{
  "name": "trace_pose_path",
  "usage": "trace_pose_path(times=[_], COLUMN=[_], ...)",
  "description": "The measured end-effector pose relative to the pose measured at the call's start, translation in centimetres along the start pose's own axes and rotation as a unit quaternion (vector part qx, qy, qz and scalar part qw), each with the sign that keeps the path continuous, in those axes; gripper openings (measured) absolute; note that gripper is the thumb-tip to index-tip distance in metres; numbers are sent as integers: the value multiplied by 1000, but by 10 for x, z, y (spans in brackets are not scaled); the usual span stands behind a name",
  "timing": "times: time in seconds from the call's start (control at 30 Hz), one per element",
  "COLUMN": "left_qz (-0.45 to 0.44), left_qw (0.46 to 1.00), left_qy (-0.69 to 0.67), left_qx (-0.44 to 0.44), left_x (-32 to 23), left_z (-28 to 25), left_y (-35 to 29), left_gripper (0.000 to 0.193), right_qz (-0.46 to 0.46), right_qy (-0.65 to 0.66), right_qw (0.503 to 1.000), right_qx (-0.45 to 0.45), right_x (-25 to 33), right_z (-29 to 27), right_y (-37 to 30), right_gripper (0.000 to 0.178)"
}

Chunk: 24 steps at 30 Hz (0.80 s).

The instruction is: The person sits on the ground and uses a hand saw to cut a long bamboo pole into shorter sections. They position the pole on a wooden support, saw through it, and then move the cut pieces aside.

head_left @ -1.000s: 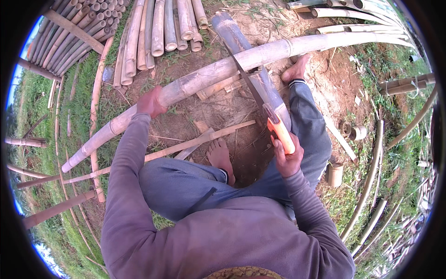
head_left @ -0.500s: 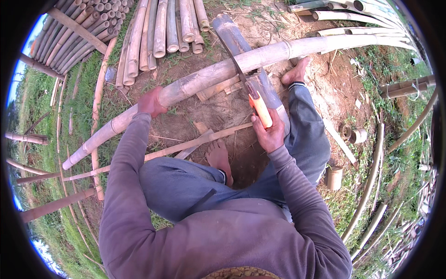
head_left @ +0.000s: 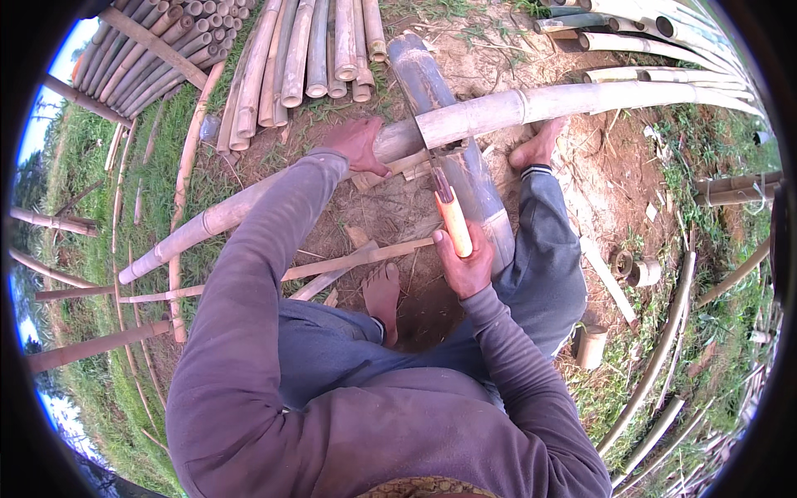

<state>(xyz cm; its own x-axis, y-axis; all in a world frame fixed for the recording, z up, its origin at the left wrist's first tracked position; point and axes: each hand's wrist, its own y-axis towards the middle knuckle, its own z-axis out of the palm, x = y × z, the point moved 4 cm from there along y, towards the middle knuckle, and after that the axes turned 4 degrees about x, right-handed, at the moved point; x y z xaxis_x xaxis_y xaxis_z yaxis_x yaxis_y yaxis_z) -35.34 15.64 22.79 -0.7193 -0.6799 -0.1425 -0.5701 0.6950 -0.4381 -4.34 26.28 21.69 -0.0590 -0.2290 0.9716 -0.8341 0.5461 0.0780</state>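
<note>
A long, pale bamboo pole (head_left: 477,119) slants across the view, resting over a thick, dark grey beam (head_left: 490,195). My left hand (head_left: 357,148) is wrapped over the pole, a short way left of the saw. In my right hand (head_left: 466,261) is the orange handle of a handsaw (head_left: 454,222), its fingers and thumb closed around it. The dark blade reaches up against the near side of the pole, close to the beam; how deep it sits in the bamboo I cannot tell.
Bundled bamboo poles (head_left: 320,62) lie behind my left hand, and more poles (head_left: 656,46) are stacked at the far right. A thin bamboo strip (head_left: 357,259) crosses before my bare foot (head_left: 382,292). Short offcuts (head_left: 592,346) lie on the ground to the right.
My left hand has slid along the pole to the right, closer to the saw. The saw has drawn slightly back toward me and its blade stands more upright.
</note>
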Motion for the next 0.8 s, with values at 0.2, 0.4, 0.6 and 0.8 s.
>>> trace_pose_path(times=[0.2,0.4,0.6,0.8], left_qz=[-1,19,-38,-54], left_qw=[992,985,991,994], left_qy=[-118,-162,-121,-100], left_qx=[49,52,29,-3], left_x=[-3,-16,-58,-59], left_z=[4,9,18,50], left_y=[35,1,-38,-49], left_gripper=[93,94,98,98], right_qz=[-79,-170,-164,-69], right_qy=[25,-13,-37,-7], right_qw=[997,985,985,997], right_qx=[-6,24,42,28], right_x=[-1,2,-5,-25], right_z=[-6,-30,-53,-49], right_y=[5,-22,-62,-83], right_gripper=[21,27,33,22])
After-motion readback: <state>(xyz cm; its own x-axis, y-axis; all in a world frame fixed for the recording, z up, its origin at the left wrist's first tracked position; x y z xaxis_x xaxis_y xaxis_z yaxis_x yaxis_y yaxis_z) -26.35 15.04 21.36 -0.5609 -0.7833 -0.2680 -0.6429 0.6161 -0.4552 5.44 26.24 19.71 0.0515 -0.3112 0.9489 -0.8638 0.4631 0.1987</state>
